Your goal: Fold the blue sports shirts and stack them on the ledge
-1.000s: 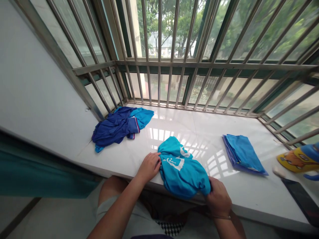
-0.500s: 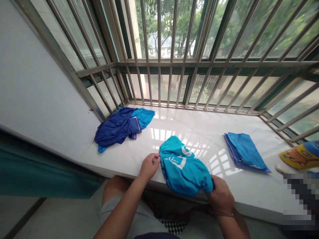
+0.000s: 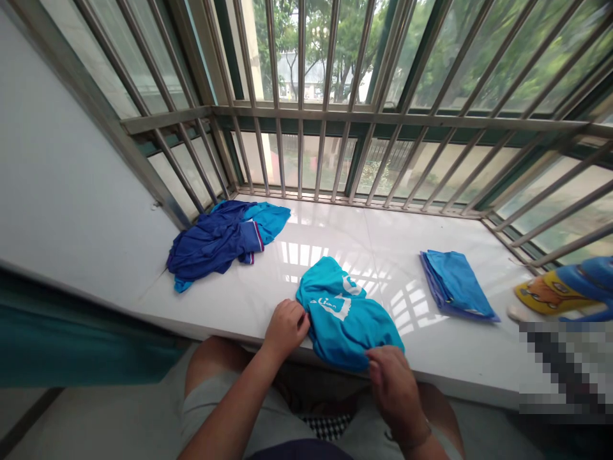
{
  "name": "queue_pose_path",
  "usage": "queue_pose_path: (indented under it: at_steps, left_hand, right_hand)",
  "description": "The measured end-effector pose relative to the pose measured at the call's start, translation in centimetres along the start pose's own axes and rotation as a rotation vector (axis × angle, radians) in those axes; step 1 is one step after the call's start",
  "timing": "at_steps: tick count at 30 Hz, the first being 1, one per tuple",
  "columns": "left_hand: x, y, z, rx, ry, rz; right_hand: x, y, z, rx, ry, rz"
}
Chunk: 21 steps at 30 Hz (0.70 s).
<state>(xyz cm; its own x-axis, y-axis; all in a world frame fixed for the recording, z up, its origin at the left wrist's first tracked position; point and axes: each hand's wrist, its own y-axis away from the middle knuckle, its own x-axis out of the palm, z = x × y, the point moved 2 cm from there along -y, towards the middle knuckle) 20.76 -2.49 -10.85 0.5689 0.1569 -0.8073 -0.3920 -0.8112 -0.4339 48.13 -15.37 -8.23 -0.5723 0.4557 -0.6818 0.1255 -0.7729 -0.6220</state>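
Note:
A turquoise shirt (image 3: 342, 329) with white print lies bunched at the front edge of the white ledge. My left hand (image 3: 287, 329) is closed at its left edge, with the fingertips pinching the cloth. At the lower right edge of the shirt is my right hand (image 3: 395, 386), its fingers bent in and against the fabric; the exact grip there is partly hidden by the hand itself.
On the left of the ledge (image 3: 460, 358) lies a crumpled dark blue garment (image 3: 211, 243) over a lighter blue one (image 3: 271, 220). Folded blue cloth (image 3: 457, 281) lies at the right, near a blue and yellow bottle (image 3: 555, 287). Metal bars (image 3: 330, 116) line the window.
My right hand has moved left from the shirt's right corner to its lower edge. My left hand has turned slightly, staying at the left edge. The view has shifted a little.

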Motion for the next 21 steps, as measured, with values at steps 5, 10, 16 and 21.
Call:
queue_pose_path:
  at_steps: [5, 10, 16, 21]
  left_hand:
    - [-0.1, 0.2, 0.0, -0.007, 0.023, -0.035]
    - [-0.1, 0.7, 0.1, 0.107, 0.173, -0.017]
    - [0.4, 1.0, 0.5, 0.147, 0.137, 0.083]
    - [0.8, 0.9, 0.7, 0.074, 0.092, 0.099]
  right_hand:
    - [6.6, 1.1, 4.2, -0.011, 0.186, 0.173]
    - [8.9, 0.9, 1.9, 0.005, 0.074, 0.162]
    - [7.1, -0.3, -1.8, 0.578, -0.268, 0.114]
    - [6.1, -0.1, -4.4, 0.908, -0.483, 0.01]
